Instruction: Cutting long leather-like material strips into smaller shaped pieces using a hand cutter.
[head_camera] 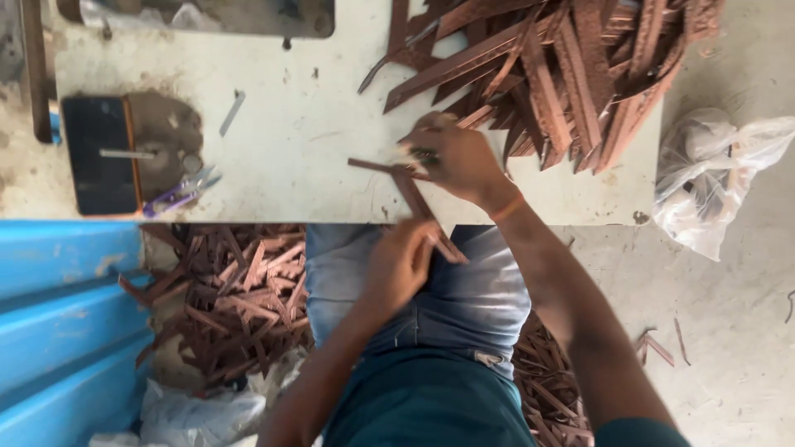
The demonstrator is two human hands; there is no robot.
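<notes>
A pale, scuffed worktable (290, 141) fills the upper part of the head view, its top stained and scratched, with a dark recessed opening (207, 12) along the far edge. On the right of the table lies a big loose heap (563, 74) of brown strips, some hanging past the edge. The right hand (455, 157) is closed on the upper end of a strip (418, 207) at the near edge of the table, just in front of the heap, and a second thin strip (377, 166) sticks out leftward from under its fingers. The left hand (402, 265) is closed round the lower end of the same strip, below the table edge and over the person's lap in blue jeans. At the table's left sits a black pad (99, 153) with an orange edge, and purple-handled snips (178, 194) lie just beside it. The floor is bare grey concrete. More strips lie scattered on it under the table (232, 298), beside a blue ribbed panel (66, 331) at the left. A clear plastic bag (712, 178) slumps on the floor to the right of the table.
</notes>
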